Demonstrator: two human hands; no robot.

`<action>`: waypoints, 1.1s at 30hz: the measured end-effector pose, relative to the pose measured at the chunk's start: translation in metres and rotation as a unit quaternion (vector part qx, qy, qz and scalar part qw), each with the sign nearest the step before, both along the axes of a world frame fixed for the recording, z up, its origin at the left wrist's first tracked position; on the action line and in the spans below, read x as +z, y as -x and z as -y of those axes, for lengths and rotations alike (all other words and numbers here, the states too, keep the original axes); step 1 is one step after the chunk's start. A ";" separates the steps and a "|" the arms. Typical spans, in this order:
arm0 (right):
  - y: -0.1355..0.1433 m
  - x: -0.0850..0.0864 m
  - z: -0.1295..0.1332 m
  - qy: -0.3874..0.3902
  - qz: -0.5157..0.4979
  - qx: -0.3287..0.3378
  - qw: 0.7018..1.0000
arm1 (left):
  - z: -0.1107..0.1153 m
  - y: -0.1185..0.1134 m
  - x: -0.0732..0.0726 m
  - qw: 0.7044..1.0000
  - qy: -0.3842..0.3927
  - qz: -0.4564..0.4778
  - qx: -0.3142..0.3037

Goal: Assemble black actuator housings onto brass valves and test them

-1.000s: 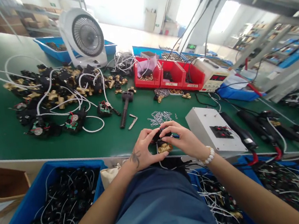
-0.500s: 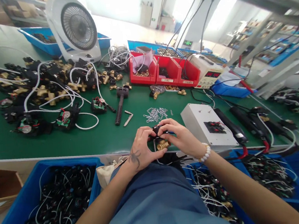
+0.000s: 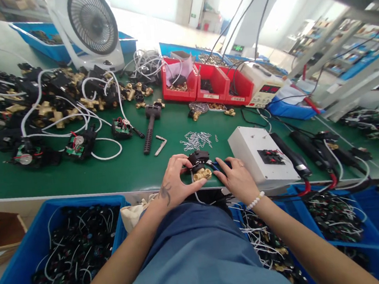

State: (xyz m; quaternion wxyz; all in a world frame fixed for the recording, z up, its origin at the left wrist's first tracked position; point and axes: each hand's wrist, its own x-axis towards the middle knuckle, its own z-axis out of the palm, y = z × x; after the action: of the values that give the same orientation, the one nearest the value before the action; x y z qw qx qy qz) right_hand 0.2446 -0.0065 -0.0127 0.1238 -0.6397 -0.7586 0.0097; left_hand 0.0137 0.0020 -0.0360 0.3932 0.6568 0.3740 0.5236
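My left hand (image 3: 174, 180) is closed round a brass valve (image 3: 201, 174) topped by a black plastic housing (image 3: 199, 158), upright at the bench's front edge. Its fingers reach the housing from the left, and the thumb lies by the brass body. A white cable hangs from the part. Just to the right, my right hand (image 3: 237, 176) has its fingers and thumb on the dark blue handles of what look like small pliers (image 3: 213, 162), their metal tip pointing at the housing. Behind the valve lies a pile of small metal clips (image 3: 196, 140).
A grey box with switches (image 3: 262, 156) stands right of my right hand. To the left are a hex key (image 3: 160, 145), a black-handled tool (image 3: 151, 128) and heaped valve assemblies (image 3: 50, 104). Red bins (image 3: 208, 84) and a fan (image 3: 94, 29) stand behind; blue crates (image 3: 120, 199) sit below.
My right hand has left the valve, moving right and onto the pliers. The left hand still holds the valve, whose black housing now shows more fully. The view has shifted slightly.
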 end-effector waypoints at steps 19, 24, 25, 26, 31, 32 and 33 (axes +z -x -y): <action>0.011 0.081 0.018 -0.227 -0.256 0.040 0.939 | -0.003 -0.005 -0.003 1.000 -0.024 0.002 -0.009; 0.006 0.082 0.013 -0.027 -0.070 0.136 0.988 | -0.002 -0.005 -0.003 1.000 -0.028 -0.006 -0.009; 0.006 0.085 0.013 -0.060 -0.092 0.114 0.987 | -0.002 -0.005 -0.003 1.000 -0.028 -0.006 -0.009; 0.006 0.087 0.014 -0.110 -0.122 0.082 0.983 | -0.002 -0.005 -0.002 1.000 -0.029 -0.006 -0.009; 0.010 0.081 0.014 -0.158 -0.139 0.050 0.976 | -0.002 -0.005 0.002 1.000 -0.029 -0.011 -0.006; 0.010 0.078 0.013 -0.101 -0.105 0.081 0.986 | -0.002 -0.004 0.002 1.000 -0.025 -0.011 -0.007; 0.010 0.077 0.012 -0.046 -0.072 0.105 0.991 | -0.002 -0.004 0.003 1.000 -0.020 -0.011 -0.007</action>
State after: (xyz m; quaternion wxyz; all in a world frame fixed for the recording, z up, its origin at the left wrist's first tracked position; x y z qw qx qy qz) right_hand 0.2345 -0.0186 0.0642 0.2058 -0.5473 -0.8106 0.0335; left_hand 0.0179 0.0042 -0.0331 0.3794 0.6729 0.3628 0.5213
